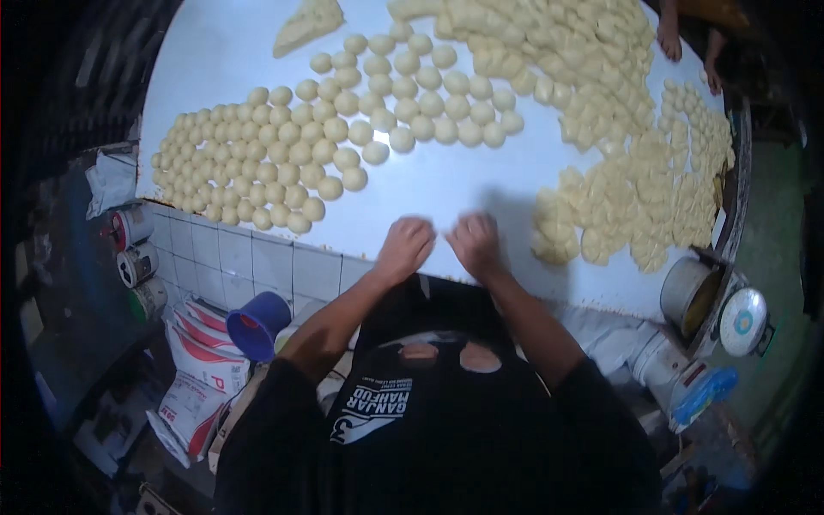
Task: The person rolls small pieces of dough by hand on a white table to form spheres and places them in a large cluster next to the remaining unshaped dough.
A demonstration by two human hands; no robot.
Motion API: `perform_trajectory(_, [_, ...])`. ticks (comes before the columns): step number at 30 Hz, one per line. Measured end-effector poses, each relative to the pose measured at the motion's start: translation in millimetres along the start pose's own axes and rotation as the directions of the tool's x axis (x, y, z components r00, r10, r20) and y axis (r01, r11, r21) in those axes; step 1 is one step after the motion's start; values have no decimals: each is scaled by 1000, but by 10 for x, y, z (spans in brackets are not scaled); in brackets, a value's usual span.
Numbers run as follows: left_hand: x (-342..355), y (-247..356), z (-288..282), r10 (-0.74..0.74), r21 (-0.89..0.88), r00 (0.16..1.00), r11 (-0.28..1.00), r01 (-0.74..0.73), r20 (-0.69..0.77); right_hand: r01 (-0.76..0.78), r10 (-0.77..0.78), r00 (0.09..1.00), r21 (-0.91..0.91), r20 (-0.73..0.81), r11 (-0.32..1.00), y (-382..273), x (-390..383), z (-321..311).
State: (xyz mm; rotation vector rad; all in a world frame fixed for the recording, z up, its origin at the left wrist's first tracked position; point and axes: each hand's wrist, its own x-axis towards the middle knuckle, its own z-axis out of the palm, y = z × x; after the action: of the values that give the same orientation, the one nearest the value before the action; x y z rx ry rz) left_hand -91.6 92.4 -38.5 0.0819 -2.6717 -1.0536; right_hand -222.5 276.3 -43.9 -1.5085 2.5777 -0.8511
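Close to the near edge of a white table (455,184), my left hand (406,247) and my right hand (474,242) are side by side, a small gap between them. Both have curled fingers with the knuckles up. Whatever lies under or inside them is hidden. Many smooth, round dough balls (296,153) sit in rows to the left and ahead of my hands. To the right are flattened, uneven dough pieces (639,202), heaped close together, the nearest just beyond my right hand.
Thick dough strips (532,26) and a dough slab (309,26) lie at the far side. Another person's hand (669,39) shows at the far right. Below the table are a blue bucket (257,324), white-and-red sacks (202,369), a metal pot (687,292) and a lid (742,322).
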Motion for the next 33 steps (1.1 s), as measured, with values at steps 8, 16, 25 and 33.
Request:
perform_trajectory(8, [552, 46, 156, -184, 72, 981, 979, 189, -64, -115, 111, 988, -36, -107, 993, 178, 391, 57])
perform_trajectory(16, [435, -222, -76, -209, 138, 974, 966, 219, -82, -314, 310, 948, -53, -70, 948, 279, 758, -56])
perform_trajectory(25, [20, -446, -588, 97, -12, 994, 995, -97, 48, -566, 499, 799, 138, 336, 813, 373, 1406, -549])
perform_trajectory(33, [461, -732, -1169, -44, -399, 952, 901, 168, 303, 54, -87, 989, 262, 116, 964, -241, 5536, 536])
